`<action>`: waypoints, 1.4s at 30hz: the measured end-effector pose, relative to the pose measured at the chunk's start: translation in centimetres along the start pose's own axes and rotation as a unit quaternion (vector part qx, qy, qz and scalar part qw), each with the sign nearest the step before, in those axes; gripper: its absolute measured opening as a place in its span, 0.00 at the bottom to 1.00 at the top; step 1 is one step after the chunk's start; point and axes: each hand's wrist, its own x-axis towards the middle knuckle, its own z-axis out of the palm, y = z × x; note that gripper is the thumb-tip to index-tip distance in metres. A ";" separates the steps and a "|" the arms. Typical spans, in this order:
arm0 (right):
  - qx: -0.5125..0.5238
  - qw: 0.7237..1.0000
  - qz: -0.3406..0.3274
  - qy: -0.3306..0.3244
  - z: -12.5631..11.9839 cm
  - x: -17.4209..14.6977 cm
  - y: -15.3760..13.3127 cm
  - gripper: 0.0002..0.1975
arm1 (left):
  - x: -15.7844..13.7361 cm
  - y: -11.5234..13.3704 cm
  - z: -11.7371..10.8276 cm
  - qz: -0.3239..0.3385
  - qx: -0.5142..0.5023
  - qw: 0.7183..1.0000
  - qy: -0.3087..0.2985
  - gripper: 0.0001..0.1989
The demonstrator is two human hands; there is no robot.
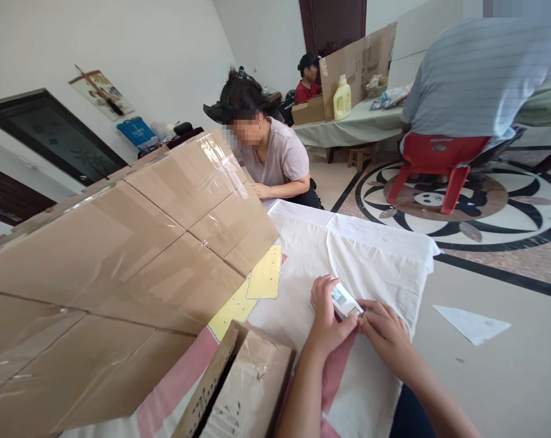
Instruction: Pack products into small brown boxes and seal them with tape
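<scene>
Over the white cloth, my left hand (pixel 326 313) is closed around a small white oblong item (pixel 343 300) with a grey-blue patch on its upper face. I cannot make out whether it is a box or a device. Its fingers wrap the far side, and the thumb lies at the near end. My right hand (pixel 385 328) pinches at that near end, with thumb and fingertips close together beside the left thumb. What lies between those fingertips is too small to tell.
A large taped cardboard partition (pixel 175 237) leans across the left of the table. An open cardboard box (pixel 257 377) stands left of my forearm. Yellow dotted sheets (pixel 265 277) lie by the partition. A person (pixel 279 152) sits opposite; another sits on a red chair (pixel 439 152).
</scene>
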 end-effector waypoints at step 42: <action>-0.039 0.999 0.002 0.036 0.5 -0.2 -0.3 0.22 | -0.9 0.0 0.2 -0.039 -0.029 0.999 0.013 0.44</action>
